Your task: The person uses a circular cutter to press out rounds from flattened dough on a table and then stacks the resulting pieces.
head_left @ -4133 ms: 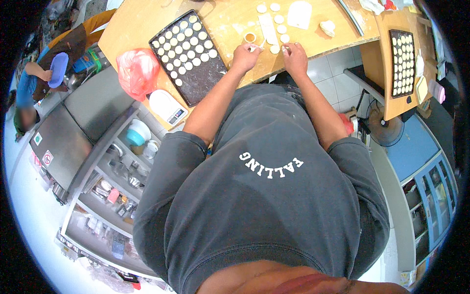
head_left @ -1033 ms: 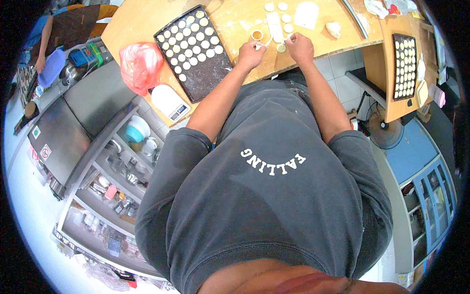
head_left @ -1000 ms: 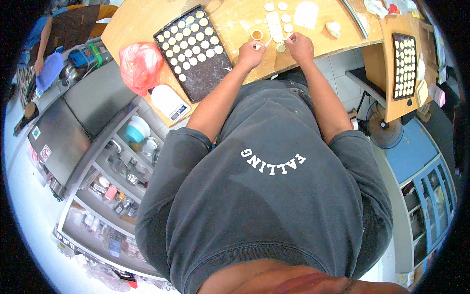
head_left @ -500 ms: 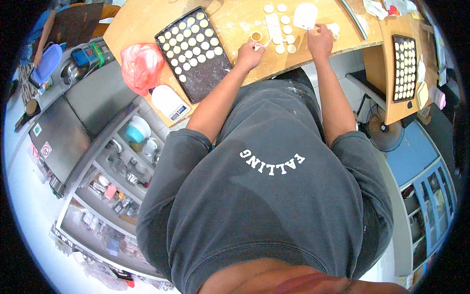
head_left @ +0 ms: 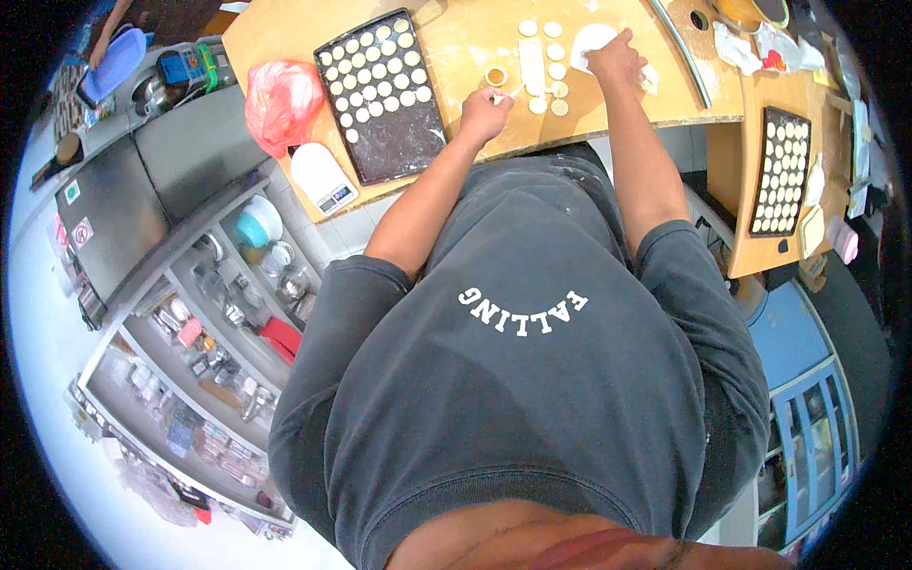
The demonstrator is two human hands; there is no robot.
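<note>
My left hand point(head_left: 484, 118) is closed in a pinch on a small pale piece near the table's front edge; its kind is too small to make out. Just beyond it stands a little round cup point(head_left: 495, 76) with orange-yellow inside. To the right lie a pale strip of dough point(head_left: 532, 65) and several round dough discs point(head_left: 555, 71). My right hand point(head_left: 617, 65) reaches over a white flat sheet of dough point(head_left: 591, 40), thumb and fingers gripping its near right edge. Part of the sheet is hidden under the hand. A small crumpled dough scrap point(head_left: 649, 78) shows beside the wrist.
A dark baking tray point(head_left: 399, 142), partly filled with rows of discs, lies left. Next to it are a red plastic bag point(head_left: 283, 100) and a white kitchen scale point(head_left: 318, 176). A metal rod point(head_left: 686, 59) and another filled tray point(head_left: 782, 176) are on the right.
My right hand has moved farther over the dough sheet and covers more of it. My left hand stays beside the cup. The whole view has turned slightly.
</note>
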